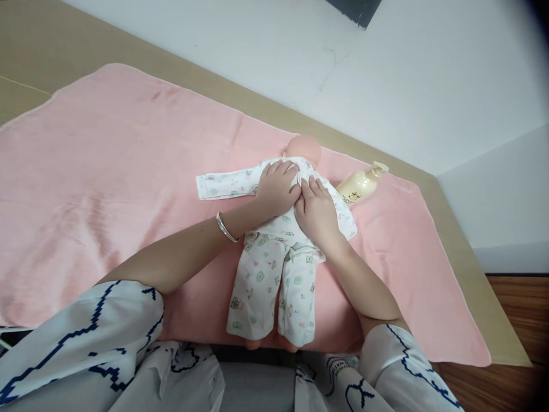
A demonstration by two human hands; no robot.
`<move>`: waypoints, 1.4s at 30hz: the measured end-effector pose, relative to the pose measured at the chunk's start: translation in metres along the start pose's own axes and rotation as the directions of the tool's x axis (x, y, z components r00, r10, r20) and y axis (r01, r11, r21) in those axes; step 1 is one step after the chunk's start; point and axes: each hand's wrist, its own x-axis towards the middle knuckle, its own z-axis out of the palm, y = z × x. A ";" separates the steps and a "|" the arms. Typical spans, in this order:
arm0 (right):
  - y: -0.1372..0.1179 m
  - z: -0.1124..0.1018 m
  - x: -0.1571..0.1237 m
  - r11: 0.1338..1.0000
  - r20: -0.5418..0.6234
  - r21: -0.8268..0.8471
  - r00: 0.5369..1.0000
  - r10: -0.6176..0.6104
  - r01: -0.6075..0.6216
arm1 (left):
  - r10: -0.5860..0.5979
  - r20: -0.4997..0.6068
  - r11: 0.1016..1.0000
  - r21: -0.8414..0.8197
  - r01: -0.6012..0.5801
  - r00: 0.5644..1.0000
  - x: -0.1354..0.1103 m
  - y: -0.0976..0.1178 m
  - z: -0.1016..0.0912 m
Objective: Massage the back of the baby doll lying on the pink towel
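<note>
Pressing the doll (pixel 263 277), left hand (pixel 277 187) and right hand (pixel 317 210) lie flat, grip wide; bottle (pixel 358 186) label unreadable.

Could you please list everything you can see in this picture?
Baby doll: one, peach, lying on the blanket.
Doll outfit: one, white with green prints, on the doll.
Blanket: one, pink, spread over the table.
Pump bottle: one, cream, on the blanket beside the doll.
Table: one, beige, under the blanket.
Bracelet: one, silver, on the left wrist.
Sleeves: two, white with blue lines, nearest the camera.
Left hand: one, bare, on the doll's chest.
Right hand: one, bare, on the doll's chest.
</note>
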 end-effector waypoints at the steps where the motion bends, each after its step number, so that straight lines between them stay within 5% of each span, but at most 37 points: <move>1: -0.002 -0.001 -0.002 1.000 -0.009 0.004 1.000 0.001 -0.001 | 0.004 0.008 1.000 0.002 -0.004 1.000 0.000 -0.001 0.000; 12: 0.048 0.005 0.031 0.984 0.010 0.179 1.000 0.004 -0.006 | -0.051 -0.070 0.998 -0.036 0.049 0.996 -0.004 -0.003 0.010; 18: 0.031 -0.001 0.018 0.985 -0.177 0.173 0.984 0.034 -0.002 | -0.077 -0.125 0.996 -0.050 0.071 0.989 -0.005 -0.004 0.011; 24: 0.027 0.004 0.017 0.980 -0.037 0.173 0.995 -0.097 0.102 | -0.080 -0.130 0.995 -0.075 0.070 0.988 -0.006 -0.005 0.013; 30: 0.028 -0.003 0.013 0.985 -0.235 0.148 0.971 -0.051 0.087 | -0.074 -0.121 0.995 -0.075 0.065 0.990 -0.006 -0.004 0.010; 35: 0.031 0.001 0.018 0.973 -0.030 0.142 0.983 -0.181 0.183 | -0.071 -0.134 0.995 -0.084 0.060 0.988 -0.006 -0.004 0.011; 40: 0.036 -0.012 0.015 0.994 -0.222 0.076 0.973 -0.062 0.080 | -0.074 -0.141 0.995 -0.083 0.063 0.987 -0.007 -0.006 0.013; 42: 0.034 -0.008 0.016 0.994 -0.190 0.066 0.979 -0.069 0.083 | -0.080 -0.138 0.994 -0.084 0.069 0.987 -0.007 -0.006 0.013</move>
